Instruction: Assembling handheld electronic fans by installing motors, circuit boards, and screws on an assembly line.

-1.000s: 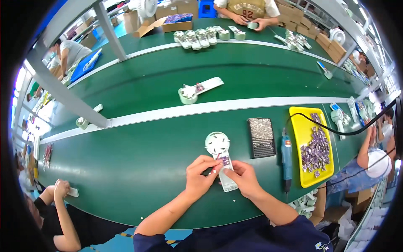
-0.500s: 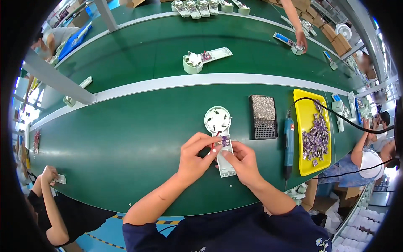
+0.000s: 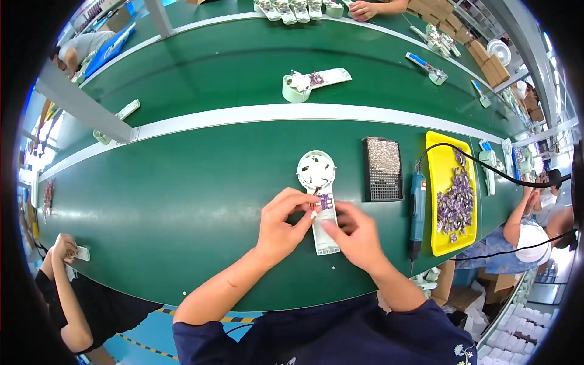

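While the left hand bends over the handheld fan from its left side, its thumb and forefinger are drawn nearly together at the thin red and dark wires by the purple circuit board; exactly what those fingertips grip is too small to make out. Opposite, the right hand is partly blurred, its thumb spread away from its curled fingers with a gap between them; the thumb tip overlaps the edge of the handle, though I cannot tell whether it presses there. The fan lies on the green table directly before the person, its round head pointing away and its pale handle toward the body, with the board set in the upper handle. To the right stands a black tray partly covered with small silvery pieces, then a blue-green electric screwdriver, then a yellow tray of small purple boards. Beyond the pale rail lies another fan unit.
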### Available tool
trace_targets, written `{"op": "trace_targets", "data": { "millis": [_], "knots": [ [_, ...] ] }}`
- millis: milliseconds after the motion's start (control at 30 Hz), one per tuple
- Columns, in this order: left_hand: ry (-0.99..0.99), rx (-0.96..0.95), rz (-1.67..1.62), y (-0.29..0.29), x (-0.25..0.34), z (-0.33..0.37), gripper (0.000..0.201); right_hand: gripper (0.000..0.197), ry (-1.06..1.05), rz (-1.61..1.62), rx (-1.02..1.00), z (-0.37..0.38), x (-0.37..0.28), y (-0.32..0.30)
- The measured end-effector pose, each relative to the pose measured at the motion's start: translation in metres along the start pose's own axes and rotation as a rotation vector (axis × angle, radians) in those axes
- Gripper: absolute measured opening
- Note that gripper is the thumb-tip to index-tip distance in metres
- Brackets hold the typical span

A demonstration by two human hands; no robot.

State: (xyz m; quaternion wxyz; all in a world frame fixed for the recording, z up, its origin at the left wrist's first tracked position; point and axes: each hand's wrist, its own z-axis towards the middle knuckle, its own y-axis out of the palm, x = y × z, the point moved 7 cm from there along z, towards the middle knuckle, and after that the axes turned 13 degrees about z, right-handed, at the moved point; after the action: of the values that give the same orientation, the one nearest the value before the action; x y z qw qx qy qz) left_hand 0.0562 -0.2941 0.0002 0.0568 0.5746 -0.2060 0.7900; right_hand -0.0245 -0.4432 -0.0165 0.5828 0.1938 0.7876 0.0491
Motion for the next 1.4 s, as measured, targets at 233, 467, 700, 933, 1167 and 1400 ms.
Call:
{"op": "trace_targets", "data": {
  "millis": [233, 467, 700, 933, 1167, 1400],
  "knots": [
    [-0.049, -0.094, -0.051, 0.000, 0.000, 0.001, 0.023, 0.034, -0.754, -0.764, -0.196, -0.005, -0.080, 0.040],
    [-0.109, -0.118, -0.061, -0.002, -0.003, 0.000, 0.019, 0.021, -0.629, -0.668, -0.159, 0.012, -0.063, 0.034],
    [-0.090, -0.140, -0.048, -0.002, -0.002, 0.002, 0.016, 0.029, -0.459, -0.488, -0.033, 0.015, -0.050, 0.022],
    [-0.169, -0.108, -0.094, -0.008, 0.001, 0.005, 0.015, 0.021, -0.371, -0.051, 0.024, 0.020, -0.035, 0.012],
    [-0.054, -0.093, -0.018, -0.011, 0.008, 0.004, 0.019, 0.018, -0.334, -0.145, -0.058, 0.028, -0.044, 0.012],
    [-0.079, -0.105, -0.007, -0.014, 0.008, 0.004, 0.019, 0.013, -0.215, -0.240, -0.032, 0.031, -0.051, -0.001]
  ]
}}
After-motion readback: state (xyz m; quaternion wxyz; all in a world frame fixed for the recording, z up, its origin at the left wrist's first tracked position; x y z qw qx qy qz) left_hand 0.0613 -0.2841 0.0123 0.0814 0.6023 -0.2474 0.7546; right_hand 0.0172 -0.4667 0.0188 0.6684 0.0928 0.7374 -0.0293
